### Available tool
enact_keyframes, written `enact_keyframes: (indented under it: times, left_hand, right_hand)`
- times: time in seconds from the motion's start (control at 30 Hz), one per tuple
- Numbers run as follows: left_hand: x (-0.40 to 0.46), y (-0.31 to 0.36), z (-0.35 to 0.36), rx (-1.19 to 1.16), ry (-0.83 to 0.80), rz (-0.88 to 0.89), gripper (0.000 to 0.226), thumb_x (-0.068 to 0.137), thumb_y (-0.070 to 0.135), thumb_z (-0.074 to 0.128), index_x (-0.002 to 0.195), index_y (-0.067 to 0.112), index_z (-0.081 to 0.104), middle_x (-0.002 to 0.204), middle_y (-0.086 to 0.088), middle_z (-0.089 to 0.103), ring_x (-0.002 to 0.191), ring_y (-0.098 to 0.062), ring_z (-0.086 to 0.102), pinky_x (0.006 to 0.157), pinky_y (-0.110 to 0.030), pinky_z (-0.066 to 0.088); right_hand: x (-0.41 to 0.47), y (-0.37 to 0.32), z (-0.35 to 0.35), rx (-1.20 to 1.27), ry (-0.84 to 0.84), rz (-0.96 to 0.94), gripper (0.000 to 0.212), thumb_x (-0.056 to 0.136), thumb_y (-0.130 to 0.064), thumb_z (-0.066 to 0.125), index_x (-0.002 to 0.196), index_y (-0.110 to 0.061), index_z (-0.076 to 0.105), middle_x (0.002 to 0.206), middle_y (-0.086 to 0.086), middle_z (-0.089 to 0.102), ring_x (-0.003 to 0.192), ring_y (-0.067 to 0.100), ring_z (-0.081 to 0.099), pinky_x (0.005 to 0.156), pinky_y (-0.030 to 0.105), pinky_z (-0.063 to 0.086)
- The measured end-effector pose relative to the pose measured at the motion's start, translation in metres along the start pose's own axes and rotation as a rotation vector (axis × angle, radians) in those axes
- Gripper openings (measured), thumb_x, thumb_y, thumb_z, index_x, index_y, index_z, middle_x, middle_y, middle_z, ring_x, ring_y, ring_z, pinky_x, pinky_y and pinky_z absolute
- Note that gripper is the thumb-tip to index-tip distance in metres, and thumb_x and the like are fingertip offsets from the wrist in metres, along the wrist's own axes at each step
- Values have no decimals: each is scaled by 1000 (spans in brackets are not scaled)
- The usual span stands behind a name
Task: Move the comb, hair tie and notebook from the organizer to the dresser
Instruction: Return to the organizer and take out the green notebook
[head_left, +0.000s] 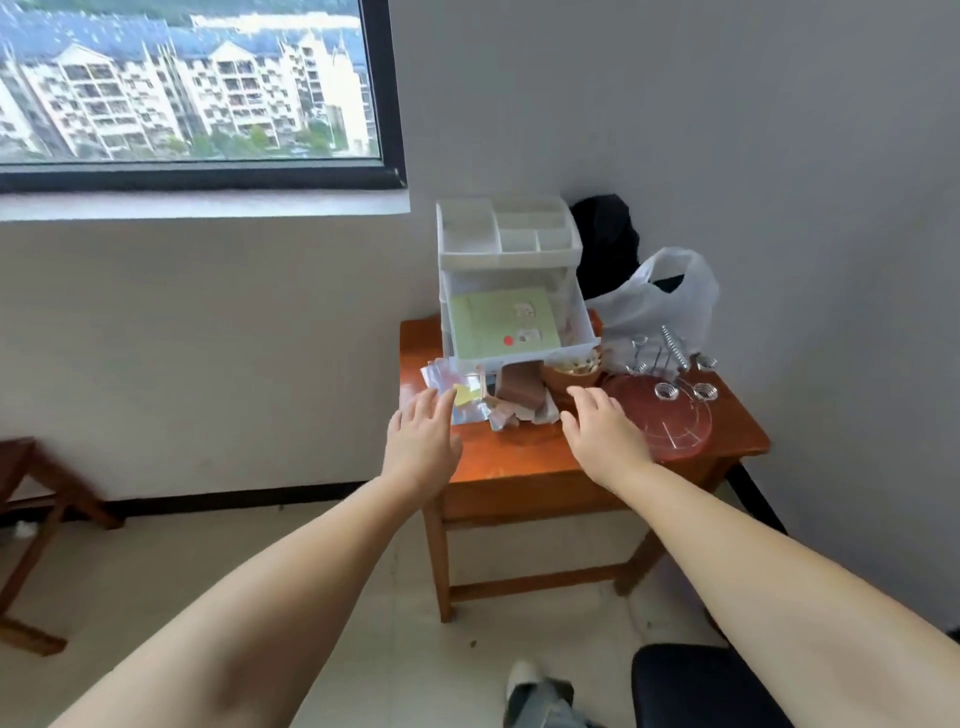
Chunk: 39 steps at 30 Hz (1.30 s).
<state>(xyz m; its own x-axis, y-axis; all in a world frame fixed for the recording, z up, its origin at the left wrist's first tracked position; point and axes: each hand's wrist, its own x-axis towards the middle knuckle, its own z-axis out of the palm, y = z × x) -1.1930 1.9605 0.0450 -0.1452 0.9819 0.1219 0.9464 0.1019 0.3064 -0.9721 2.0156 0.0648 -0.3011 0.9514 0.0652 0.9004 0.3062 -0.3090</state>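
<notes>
Notebook (505, 323), green, lies flat in open organizer (511, 275) drawer, centre frame, above tabletop (519, 457). Looks light, thin, semi-stiff; take it by near edge. Left hand (422, 441) and right hand (605, 431): each grip spread open, empty. Comb, hair tie not visible.

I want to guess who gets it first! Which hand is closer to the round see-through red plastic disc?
Right. The right hand hovers open just beside the round see-through red plastic disc, at its left edge. The left hand is farther away, across the wooden table, by the shiny packets.
</notes>
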Motion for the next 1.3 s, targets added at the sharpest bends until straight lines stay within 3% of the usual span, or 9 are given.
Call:
enact_keyframes:
  times: [0.2, 0.37, 0.47, 0.67, 0.77, 0.93, 1.03, 1.13, 1.3]
  left_hand:
    - [82, -6, 26, -259, 35, -127, 76, 86, 30, 58, 146, 17, 14, 150, -6, 33, 134, -23, 36, 105, -39, 39]
    - [133, -7, 33, -367, 31, -178, 61, 80, 35, 64, 130, 33, 29, 125, 1, 60, 104, -21, 59, 72, -36, 49]
    - [132, -10, 38, -355, 56, -151, 64, 79, 33, 67, 133, 33, 31, 120, 3, 64, 99, -21, 63, 71, -34, 52]
    - [134, -12, 30, -345, 36, -135, 66, 82, 34, 65, 137, 28, 30, 120, 0, 65, 101, -22, 63, 77, -37, 55]
    - [134, -12, 25, -354, 32, -121, 64, 83, 36, 63, 137, 27, 30, 123, 0, 64, 103, -23, 62, 79, -39, 55]
    - [140, -13, 15, -400, 54, -52, 61, 81, 42, 63, 134, 26, 38, 113, -4, 66, 91, -22, 61, 77, -36, 53]
    - [144, -17, 8, -442, 35, -38, 58, 76, 45, 67, 127, 25, 48, 108, -6, 66, 86, -23, 61, 76, -35, 51]
    - [148, -21, 5, -475, 51, -20, 49, 76, 43, 66, 119, 23, 55, 108, -6, 67, 86, -22, 62, 71, -29, 43]
    - [157, -27, 1, -423, 27, -43, 59, 74, 49, 67, 120, 15, 52, 105, -6, 67, 86, -24, 63, 75, -34, 50]
  right_hand:
    - [135, -11, -2, -4, 22, -45, 40, 97, -29, 31, 133, -12, 35, 136, 12, 43, 116, 33, 48, 77, 39, 42]
    - [212, -10, 6, -24, -92, 211, 51, 97, -29, 34, 139, -3, 26, 140, 25, 38, 126, 40, 42, 96, 43, 41]
    - [222, -12, 14, 54, -56, 236, 59, 96, -33, 38, 144, -3, 21, 141, 27, 34, 128, 40, 38, 99, 44, 40]
    - [239, -14, 0, 372, -40, 441, 54, 92, -32, 50, 132, 2, 36, 131, 22, 50, 113, 37, 54, 82, 38, 45]
    - [238, -21, -14, 576, -44, 352, 43, 93, -30, 48, 125, -1, 46, 118, 16, 58, 110, 34, 56, 75, 33, 43]
    - [221, -20, -66, 762, 32, 98, 24, 93, -31, 50, 105, -13, 58, 105, 9, 67, 96, 28, 65, 85, 44, 55]
    - [198, -2, -98, 1015, -42, -38, 12, 95, -25, 50, 100, -27, 61, 99, -1, 71, 89, 13, 70, 75, 32, 59]
    - [171, 7, -117, 974, -127, -136, 14, 93, -24, 52, 96, -29, 64, 87, -10, 75, 80, 3, 71, 63, 15, 55]
    - [152, 6, -114, 807, -389, -174, 24, 84, -37, 56, 94, -18, 66, 93, 8, 74, 83, 16, 71, 69, 24, 57]
